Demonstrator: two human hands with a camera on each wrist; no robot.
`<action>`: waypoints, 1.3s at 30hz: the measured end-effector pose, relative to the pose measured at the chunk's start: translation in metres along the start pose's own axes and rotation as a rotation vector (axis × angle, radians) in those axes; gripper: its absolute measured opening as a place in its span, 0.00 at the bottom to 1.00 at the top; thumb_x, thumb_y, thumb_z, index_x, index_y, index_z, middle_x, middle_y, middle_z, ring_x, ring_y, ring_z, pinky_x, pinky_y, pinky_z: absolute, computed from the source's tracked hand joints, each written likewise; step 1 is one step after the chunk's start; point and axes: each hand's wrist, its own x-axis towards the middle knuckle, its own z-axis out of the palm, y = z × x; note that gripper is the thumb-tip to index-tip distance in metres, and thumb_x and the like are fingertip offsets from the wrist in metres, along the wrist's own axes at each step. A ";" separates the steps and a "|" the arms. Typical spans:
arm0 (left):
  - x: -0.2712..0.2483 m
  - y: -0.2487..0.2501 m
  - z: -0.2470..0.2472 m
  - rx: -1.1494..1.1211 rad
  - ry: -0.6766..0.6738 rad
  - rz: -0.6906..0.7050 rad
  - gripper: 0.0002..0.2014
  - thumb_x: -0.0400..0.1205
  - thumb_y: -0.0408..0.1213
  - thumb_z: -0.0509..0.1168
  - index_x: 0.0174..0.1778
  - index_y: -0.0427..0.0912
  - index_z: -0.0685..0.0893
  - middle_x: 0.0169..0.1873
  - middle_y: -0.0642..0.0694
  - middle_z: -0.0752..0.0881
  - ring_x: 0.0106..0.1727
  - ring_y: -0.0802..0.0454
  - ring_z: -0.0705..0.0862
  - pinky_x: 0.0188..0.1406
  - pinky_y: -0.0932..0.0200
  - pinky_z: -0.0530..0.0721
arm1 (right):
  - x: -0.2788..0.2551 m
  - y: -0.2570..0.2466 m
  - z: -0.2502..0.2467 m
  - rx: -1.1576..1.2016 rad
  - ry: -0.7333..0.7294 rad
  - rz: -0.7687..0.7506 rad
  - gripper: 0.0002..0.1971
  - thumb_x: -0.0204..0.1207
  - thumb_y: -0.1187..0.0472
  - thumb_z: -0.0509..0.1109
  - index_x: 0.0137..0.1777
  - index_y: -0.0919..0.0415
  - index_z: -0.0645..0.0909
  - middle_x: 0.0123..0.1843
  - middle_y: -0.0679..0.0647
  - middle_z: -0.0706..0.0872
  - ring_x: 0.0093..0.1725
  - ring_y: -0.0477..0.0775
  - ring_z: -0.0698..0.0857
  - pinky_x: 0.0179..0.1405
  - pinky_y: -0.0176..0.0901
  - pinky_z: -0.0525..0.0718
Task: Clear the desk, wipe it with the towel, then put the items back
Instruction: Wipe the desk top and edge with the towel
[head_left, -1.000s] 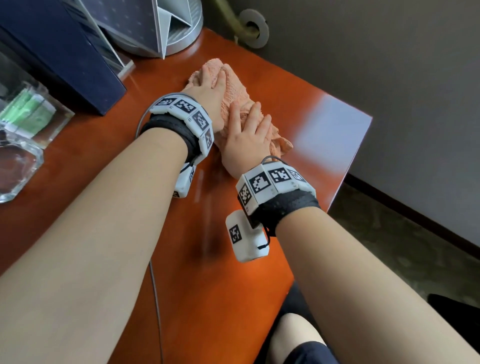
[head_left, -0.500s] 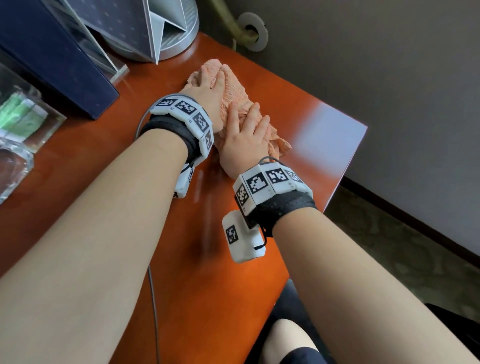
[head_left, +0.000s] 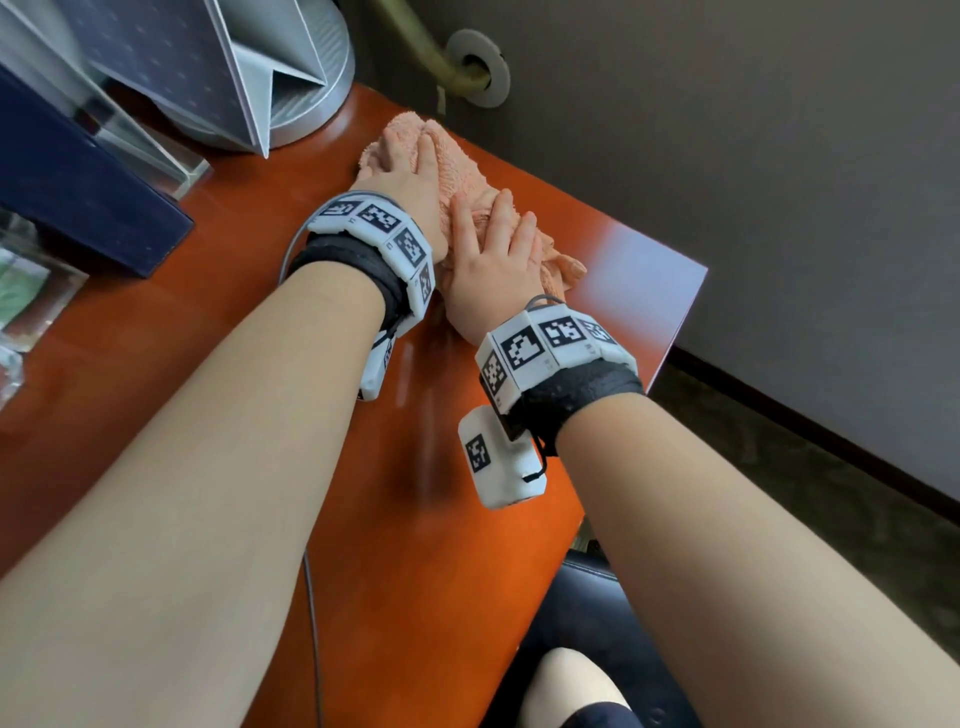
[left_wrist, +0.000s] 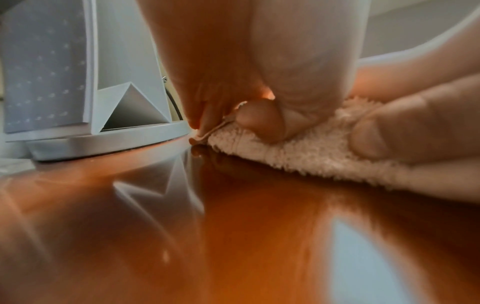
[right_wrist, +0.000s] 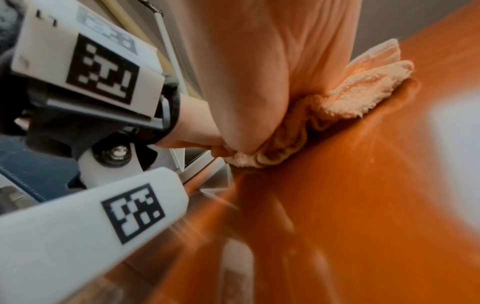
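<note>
while hands (head_left: 447, 218) press, towel (head_left: 467, 171) mostly hidden.

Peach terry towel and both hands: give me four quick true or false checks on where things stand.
1. Both hands press the peach terry towel flat on the glossy orange wooden desk. True.
2. The left hand is lifted clear of the towel. False: it lies on it.
3. The towel sits near the round silver stand base. True.
4. The right hand holds a cup. False: it rests on the towel.
</note>
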 end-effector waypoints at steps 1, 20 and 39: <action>0.004 0.003 -0.001 0.002 0.001 -0.001 0.44 0.82 0.44 0.62 0.82 0.42 0.36 0.82 0.34 0.41 0.83 0.35 0.48 0.80 0.45 0.53 | 0.003 0.002 -0.001 0.003 0.004 0.007 0.31 0.85 0.47 0.49 0.84 0.52 0.41 0.84 0.64 0.39 0.82 0.72 0.43 0.81 0.58 0.45; 0.039 0.025 -0.010 0.009 0.081 0.051 0.39 0.84 0.43 0.58 0.83 0.43 0.39 0.82 0.35 0.41 0.83 0.35 0.49 0.81 0.46 0.52 | 0.041 0.020 -0.001 0.035 0.133 0.065 0.30 0.85 0.47 0.50 0.84 0.52 0.46 0.84 0.65 0.45 0.82 0.73 0.47 0.81 0.60 0.46; 0.006 0.000 -0.024 0.018 0.092 0.172 0.39 0.78 0.26 0.59 0.82 0.55 0.53 0.82 0.43 0.35 0.83 0.45 0.37 0.80 0.38 0.47 | 0.051 0.058 -0.044 -0.267 -0.063 -0.039 0.35 0.82 0.56 0.59 0.81 0.37 0.42 0.84 0.56 0.46 0.79 0.72 0.54 0.71 0.73 0.62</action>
